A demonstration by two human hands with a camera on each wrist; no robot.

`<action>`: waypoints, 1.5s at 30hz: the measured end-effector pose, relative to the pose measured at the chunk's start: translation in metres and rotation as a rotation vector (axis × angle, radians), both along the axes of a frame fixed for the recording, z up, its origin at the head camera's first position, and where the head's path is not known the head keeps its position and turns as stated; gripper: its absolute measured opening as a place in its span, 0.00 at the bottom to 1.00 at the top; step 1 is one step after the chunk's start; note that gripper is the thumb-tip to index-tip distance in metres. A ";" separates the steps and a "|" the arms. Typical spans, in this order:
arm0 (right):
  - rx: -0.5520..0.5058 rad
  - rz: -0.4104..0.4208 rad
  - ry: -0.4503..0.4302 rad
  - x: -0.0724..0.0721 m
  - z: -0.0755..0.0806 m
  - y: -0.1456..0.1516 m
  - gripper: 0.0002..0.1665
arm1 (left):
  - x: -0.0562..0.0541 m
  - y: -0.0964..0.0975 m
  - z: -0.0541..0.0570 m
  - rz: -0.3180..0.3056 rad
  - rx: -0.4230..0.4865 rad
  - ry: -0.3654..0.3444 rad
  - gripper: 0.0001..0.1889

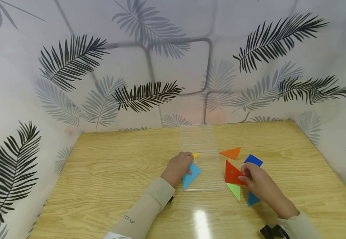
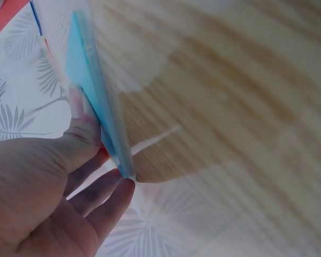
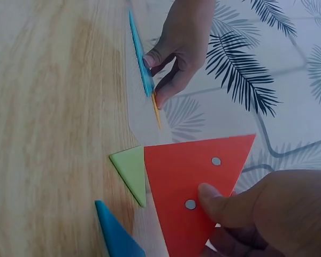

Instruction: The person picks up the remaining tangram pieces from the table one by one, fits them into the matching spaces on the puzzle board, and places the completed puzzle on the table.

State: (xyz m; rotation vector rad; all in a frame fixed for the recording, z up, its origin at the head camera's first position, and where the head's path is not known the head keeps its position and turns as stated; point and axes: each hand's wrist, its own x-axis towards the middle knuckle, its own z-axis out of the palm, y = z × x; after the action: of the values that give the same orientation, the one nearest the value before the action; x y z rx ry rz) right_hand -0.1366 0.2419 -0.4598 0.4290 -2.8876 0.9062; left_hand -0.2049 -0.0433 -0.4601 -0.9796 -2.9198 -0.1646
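Note:
My right hand pinches a red triangle tile by one corner, thumb on the face that has two small silver discs. The tile is tilted up from the table. My left hand rests at the left side of a clear plastic sheet or tray. Its thumb lies on a light blue triangle, and its fingertips are at the yellow piece, partly covered by them. Both of these pieces lie flat on the clear plastic.
Right of the clear plastic lie an orange triangle, a dark blue piece, a light green triangle and a medium blue triangle. The wooden table ends at a leaf-patterned cloth behind.

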 end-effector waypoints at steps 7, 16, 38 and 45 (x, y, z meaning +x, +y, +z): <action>-0.003 0.054 0.063 0.005 0.003 -0.004 0.10 | -0.002 -0.001 0.001 -0.002 -0.008 -0.019 0.26; 0.120 0.168 0.237 0.014 0.002 -0.008 0.12 | -0.002 -0.002 0.002 -0.006 -0.005 -0.031 0.28; 0.165 0.414 0.674 0.010 -0.013 -0.044 0.04 | -0.001 0.000 -0.002 0.008 -0.014 0.010 0.27; 0.224 0.431 0.637 0.011 -0.014 -0.053 0.10 | 0.002 0.000 0.001 0.006 -0.011 0.015 0.27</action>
State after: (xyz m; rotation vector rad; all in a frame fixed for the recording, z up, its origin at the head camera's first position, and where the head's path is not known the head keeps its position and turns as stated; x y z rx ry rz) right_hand -0.1256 0.1885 -0.4734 1.1502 -2.3340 0.3671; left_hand -0.2030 -0.0434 -0.4590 -0.9695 -2.9126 -0.1411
